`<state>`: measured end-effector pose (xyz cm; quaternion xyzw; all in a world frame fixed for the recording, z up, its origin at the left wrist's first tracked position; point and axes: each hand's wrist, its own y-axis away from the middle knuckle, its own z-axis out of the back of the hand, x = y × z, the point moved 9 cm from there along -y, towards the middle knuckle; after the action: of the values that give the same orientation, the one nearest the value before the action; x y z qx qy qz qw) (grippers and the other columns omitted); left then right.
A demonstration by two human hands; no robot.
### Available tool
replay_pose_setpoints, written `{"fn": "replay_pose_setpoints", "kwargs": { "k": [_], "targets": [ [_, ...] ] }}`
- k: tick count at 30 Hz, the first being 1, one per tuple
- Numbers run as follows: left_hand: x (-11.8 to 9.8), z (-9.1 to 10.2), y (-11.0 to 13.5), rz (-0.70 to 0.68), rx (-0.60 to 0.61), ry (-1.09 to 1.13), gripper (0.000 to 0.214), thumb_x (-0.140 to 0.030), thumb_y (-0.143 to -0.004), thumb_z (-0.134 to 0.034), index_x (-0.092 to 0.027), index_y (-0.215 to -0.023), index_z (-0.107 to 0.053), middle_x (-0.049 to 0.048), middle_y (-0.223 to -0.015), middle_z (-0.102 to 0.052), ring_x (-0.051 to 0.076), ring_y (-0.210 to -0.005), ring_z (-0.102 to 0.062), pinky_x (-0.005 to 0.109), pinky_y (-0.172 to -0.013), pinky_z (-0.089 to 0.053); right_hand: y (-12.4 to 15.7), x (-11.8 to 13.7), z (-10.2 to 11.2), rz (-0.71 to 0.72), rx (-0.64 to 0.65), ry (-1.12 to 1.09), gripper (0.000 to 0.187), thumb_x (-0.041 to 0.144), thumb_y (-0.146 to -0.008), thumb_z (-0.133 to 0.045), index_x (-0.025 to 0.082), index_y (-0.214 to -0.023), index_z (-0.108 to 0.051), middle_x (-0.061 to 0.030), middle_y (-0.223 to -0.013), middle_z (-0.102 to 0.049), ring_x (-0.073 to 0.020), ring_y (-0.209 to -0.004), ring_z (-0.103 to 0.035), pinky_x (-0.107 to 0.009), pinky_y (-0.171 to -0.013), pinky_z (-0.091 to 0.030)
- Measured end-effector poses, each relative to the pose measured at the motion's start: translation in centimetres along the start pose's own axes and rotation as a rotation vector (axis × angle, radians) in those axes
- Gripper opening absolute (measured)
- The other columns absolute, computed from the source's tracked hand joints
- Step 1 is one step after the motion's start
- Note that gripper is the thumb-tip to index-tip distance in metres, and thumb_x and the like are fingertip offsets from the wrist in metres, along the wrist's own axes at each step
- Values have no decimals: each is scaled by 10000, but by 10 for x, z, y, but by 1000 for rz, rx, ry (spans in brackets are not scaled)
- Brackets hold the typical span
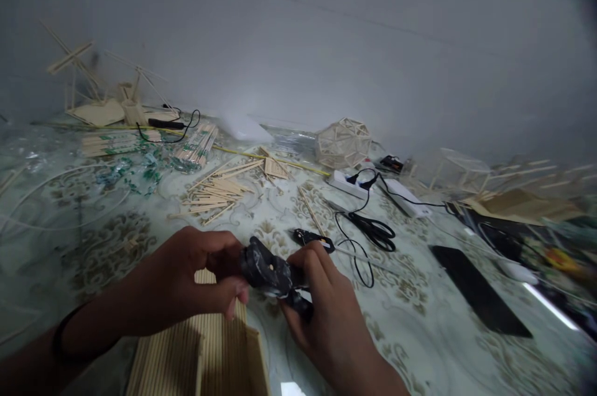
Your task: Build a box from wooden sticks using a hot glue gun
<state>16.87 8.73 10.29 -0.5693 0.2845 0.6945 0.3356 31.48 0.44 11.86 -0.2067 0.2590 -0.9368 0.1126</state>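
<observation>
Both my hands meet low in the middle of the view over a patterned table (420,321). My right hand (321,309) is closed around a black tool (270,275) that looks like a glue gun, with a black cord trailing from it. My left hand (186,281) has its fingers curled and pinched against the tool's front end. Just below the hands stands a box-like structure made of thin wooden sticks (205,352).
Black scissors (373,228), a white power strip (349,183), a dark phone (480,296) and black cords lie to the right. Loose stick piles (219,191), a stick-built dome (344,143) and other stick models sit along the far wall.
</observation>
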Motion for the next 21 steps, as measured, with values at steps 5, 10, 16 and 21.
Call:
{"fn": "replay_pose_setpoints", "kwargs": {
  "k": [5, 10, 16, 21],
  "targets": [
    [13, -7, -1, 91, 57, 211, 110, -244, -923, -743, -188, -847, -688, -15, -727, -769, 110, -563, -710, 200, -595, -530, -1, -1, -5, -6, -26, 52, 232, 92, -805, -560, 279, -908, -468, 8, -791, -600, -182, -596, -611, -262, -512, -459],
    [28, 1, -5, 168, 40, 108, 225, -351, -922, -753, -185, -1074, -756, 2, -782, -787, 134, -608, -715, 240, -633, -540, 2, -25, 1, -102, -34, -9, 209, 166, -908, -554, 291, -813, -415, 45, -677, -524, -157, -518, -522, -257, -493, -403],
    [54, -7, -4, 173, 267, -435, 394, -304, -972, -635, -167, -1312, -779, -9, -743, -740, 130, -636, -631, 223, -606, -408, 33, -73, 0, -399, 3, -114, 260, 373, -981, -629, 264, -778, -510, 36, -649, -565, -154, -540, -514, -272, -522, -397],
    [76, -27, -1, 225, 420, -338, 180, -197, -952, -611, -186, -1098, -715, -24, -782, -719, 125, -617, -688, 228, -641, -467, 55, -82, -21, -496, 102, -209, 251, 384, -978, -617, 248, -784, -533, 34, -691, -564, -155, -590, -529, -286, -562, -429]
  ]
}}
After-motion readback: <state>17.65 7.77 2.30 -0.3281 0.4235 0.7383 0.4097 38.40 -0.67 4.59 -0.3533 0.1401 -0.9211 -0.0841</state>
